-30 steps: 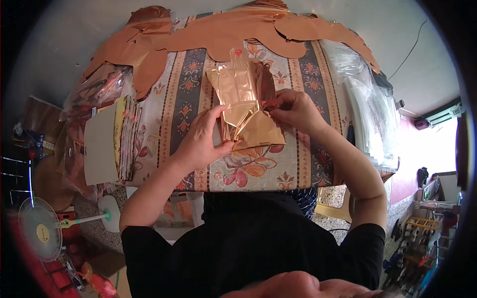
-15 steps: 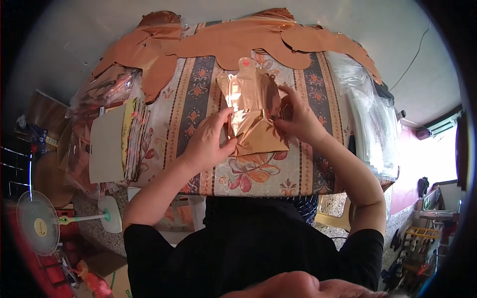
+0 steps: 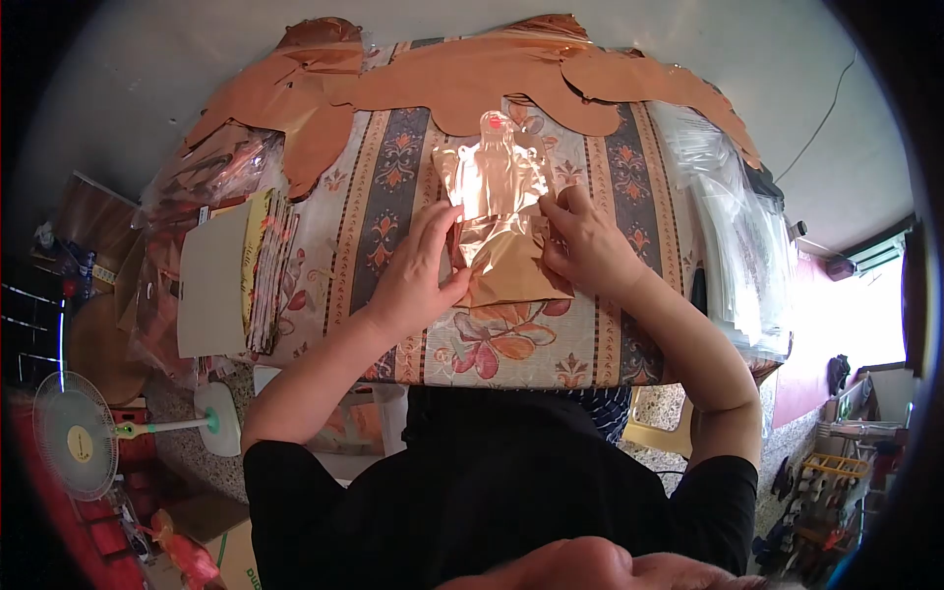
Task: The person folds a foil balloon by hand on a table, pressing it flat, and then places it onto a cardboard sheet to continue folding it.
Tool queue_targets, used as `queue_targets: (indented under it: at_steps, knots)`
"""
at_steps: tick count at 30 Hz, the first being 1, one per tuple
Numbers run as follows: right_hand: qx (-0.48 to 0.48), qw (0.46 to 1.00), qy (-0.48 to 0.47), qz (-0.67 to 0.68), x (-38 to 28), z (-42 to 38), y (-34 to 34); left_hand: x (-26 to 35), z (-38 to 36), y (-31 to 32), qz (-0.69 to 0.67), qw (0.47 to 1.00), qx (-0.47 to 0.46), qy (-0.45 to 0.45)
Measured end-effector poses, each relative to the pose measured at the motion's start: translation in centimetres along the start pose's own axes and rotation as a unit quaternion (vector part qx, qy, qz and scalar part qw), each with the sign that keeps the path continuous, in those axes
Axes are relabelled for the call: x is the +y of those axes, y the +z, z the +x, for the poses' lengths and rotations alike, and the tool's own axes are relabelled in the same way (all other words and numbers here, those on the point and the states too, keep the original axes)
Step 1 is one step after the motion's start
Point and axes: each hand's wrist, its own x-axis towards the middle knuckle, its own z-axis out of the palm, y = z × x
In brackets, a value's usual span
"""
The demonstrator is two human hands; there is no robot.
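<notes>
A shiny rose-gold foil balloon (image 3: 501,187), flat and partly folded, lies on the patterned tablecloth in front of me. Its rounded tab with a red mark points away from me. My left hand (image 3: 418,264) holds the left edge, fingers along the side and thumb near the lower left corner. On the opposite edge, my right hand (image 3: 588,241) pinches the foil with curled fingers. Creases cross the balloon's middle, and its lower part is a smooth flap. The undersides of both hands' grips are partly hidden.
Large flat copper-coloured foil sheets (image 3: 442,84) spread along the table's far side. A stack of printed cards (image 3: 265,270) stands at left beside clear plastic wrapping (image 3: 211,167). Clear plastic bags (image 3: 733,246) pile at right. A fan (image 3: 79,438) is at lower left.
My right hand has drawn its fingers in and shifted slightly down along the right edge. The foil's dark, raised right side now lies flatter and brighter. My left hand stays nearly in place.
</notes>
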Motion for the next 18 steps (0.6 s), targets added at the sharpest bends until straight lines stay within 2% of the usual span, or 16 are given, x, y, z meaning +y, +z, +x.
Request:
queue_targets:
  at_steps: [10,12,18]
  knots:
    - [-0.010,1.000,-0.006,-0.006,0.2,0.3,0.0,0.0,0.0,-0.2,0.014,1.000,-0.002,0.002]
    - [-0.009,1.000,-0.006,-0.002,0.2,0.3,0.0,0.2,0.1,-0.7,0.132,0.989,0.002,0.061]
    - [-0.039,0.999,0.020,-0.017,-0.3,0.3,-0.5,-0.8,0.3,-0.9,0.140,0.985,-0.050,0.092]
